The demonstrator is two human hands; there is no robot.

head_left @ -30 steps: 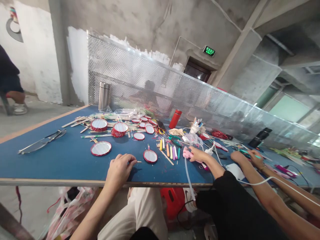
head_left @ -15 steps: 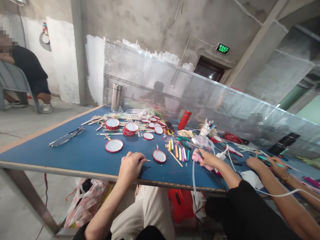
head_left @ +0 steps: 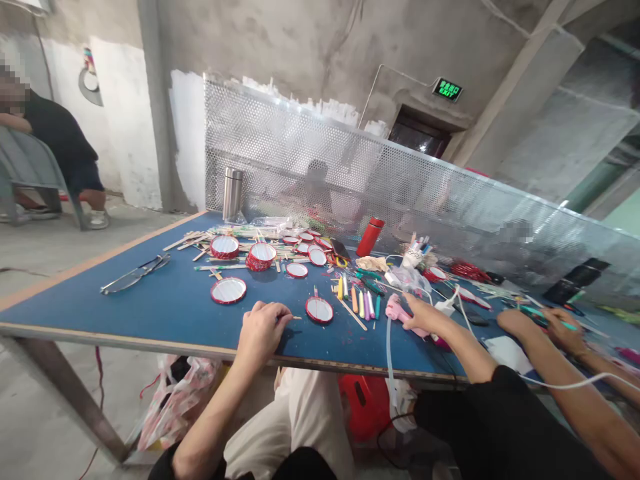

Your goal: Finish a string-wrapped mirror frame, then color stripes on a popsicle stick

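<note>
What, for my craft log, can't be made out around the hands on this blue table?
All in the head view:
What the left hand pinches: its fingers hide it, and only a thin tip shows.
The pink corded glue gun's grip: hidden by the right hand.
The teal stick: partly hidden by a co-worker's hand, and too small to identify.

We face a rough concrete wall [head_left: 280, 40], patched with white paint [head_left: 187, 140], straight past the left hand [head_left: 261, 328]. A perforated metal panel [head_left: 280, 133] stands along the far edge of a blue-topped table [head_left: 150, 313]. Beyond the right hand [head_left: 423, 317], a green exit sign [head_left: 447, 89] glows above a dark doorway [head_left: 419, 135]. A concrete floor [head_left: 60, 247] spreads left of the table, and a red plastic stool [head_left: 363, 407] sits beneath it, below the right hand.
</note>
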